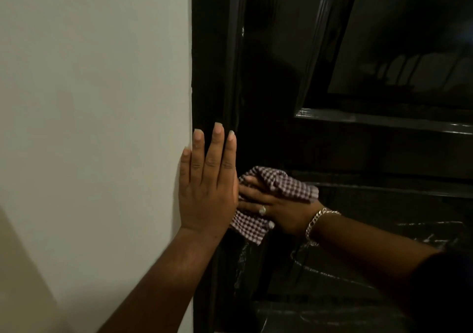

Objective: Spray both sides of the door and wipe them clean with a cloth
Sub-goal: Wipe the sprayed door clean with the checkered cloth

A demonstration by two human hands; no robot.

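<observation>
**Wiping under way on one door face**

Cloth (275, 194), checked purple and white, lies pressed against the black door (358, 153) near its frame-side edge, at about 6 o'clock of the view's centre. The right hand (279, 211) covers it with fingers spread and fairly straight, the thumb hooked over the lower fold, so the hold looks like a flat press rather than a tight grasp; a ring and a chain bracelet (316, 224) show on that hand and wrist. The left hand (207, 186) rests flat with fingers straight and together, gripping nothing, across the seam where the pale wall (89, 102) meets the dark door frame (215, 76), just beside the cloth at its 9 o'clock.

Progress, as a judgement: wet streaks and droplets glint on the lower panel (332, 268) at 5 o'clock from the cloth, which suggests this face has been sprayed and is only partly wiped. No spray bottle is in view. The other side of the door cannot be seen, so whether it is done cannot be told.
</observation>
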